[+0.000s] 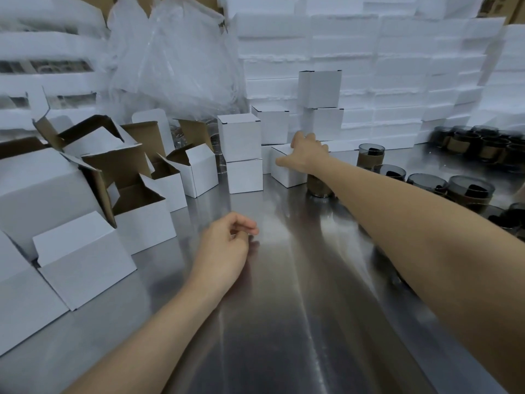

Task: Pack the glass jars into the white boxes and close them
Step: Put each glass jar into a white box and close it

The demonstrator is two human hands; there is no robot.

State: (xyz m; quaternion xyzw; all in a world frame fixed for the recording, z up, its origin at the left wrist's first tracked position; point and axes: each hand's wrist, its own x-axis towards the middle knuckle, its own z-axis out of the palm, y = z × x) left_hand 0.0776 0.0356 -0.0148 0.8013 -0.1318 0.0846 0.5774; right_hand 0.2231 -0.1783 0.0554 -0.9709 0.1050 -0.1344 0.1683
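- Head view: right hand point(302, 153) is stretched out over a closed box point(285, 173) beside the stacked boxes point(240, 140), likely to set it with the finished ones; fingers lie over its top and the thumb against its near face, but I cannot tell whether it clamps or merely rests
- Left hand point(224, 251) sits low over the steel table point(284, 322), fingers loosely curled, holding nothing
- Glass jars point(370, 156) stand in a row on the right, one directly beneath the right forearm; a careless pull back could knock it
- Open boxes point(142, 211) wait on the left, flaps up
- Bare table between the arms gives working room
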